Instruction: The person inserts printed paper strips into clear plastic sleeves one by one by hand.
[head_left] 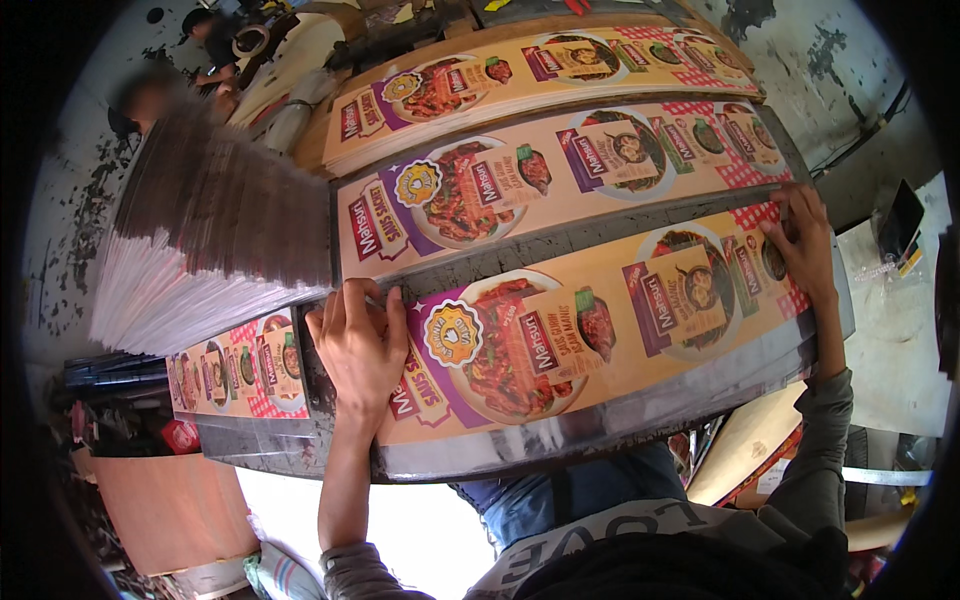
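The front printed food sheet (600,315) lies flat on the dark table (560,244), nearest to my body and between my two hands. My left hand (355,345) is at its upper left corner, with the back upward and the fingers bent; the forearm rises almost straight behind it. My right hand (803,238) is at the far right end, the thumb apart from the fingers, near the red-checked corner. For both hands I cannot tell if the fingers pinch the sheet or only press on it.

Low at the left there is a striped plastic sack (285,578); what is inside I cannot see. The round plates with food are only prints on the sheet.

About the edges: at the left, a tall stack of thin sheets (210,225) rises near my left hand, and a smaller printed sheet (240,370) lies below it. Behind the front sheet, a narrow dark strip of table separates it from the middle printed sheet (555,180). Farther is the back printed pile (540,90). A glossy margin runs along the side nearest to me.
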